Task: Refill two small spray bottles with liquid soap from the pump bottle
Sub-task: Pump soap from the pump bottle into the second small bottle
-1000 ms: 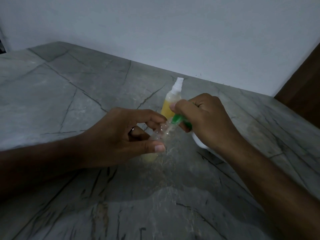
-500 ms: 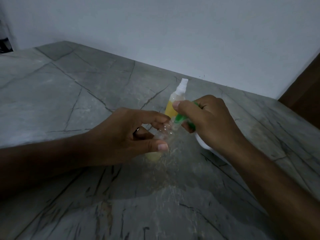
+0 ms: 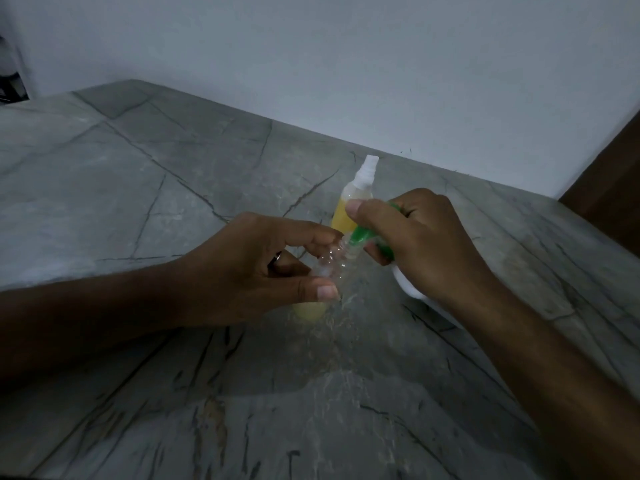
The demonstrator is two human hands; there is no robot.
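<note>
Left hand (image 3: 242, 271) pinched clear bottle (image 3: 329, 268) in front of capped bottle (image 3: 353, 199), right hand (image 3: 415, 237) curled on green nozzle (image 3: 360, 235); nozzle wanted seating square in the neck

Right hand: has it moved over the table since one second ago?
No. The right hand, gripping the green cap, still overlaps the lower right side of the standing spray bottle, as before.

No text, label, brand, number or sign can be read anywhere in the view. The spray bottle (image 3: 352, 202) standing on the table (image 3: 145, 188) shows only plain clear plastic and yellow liquid, and the green cap (image 3: 361, 234) bears no lettering that the dim picture lets one make out.
</note>
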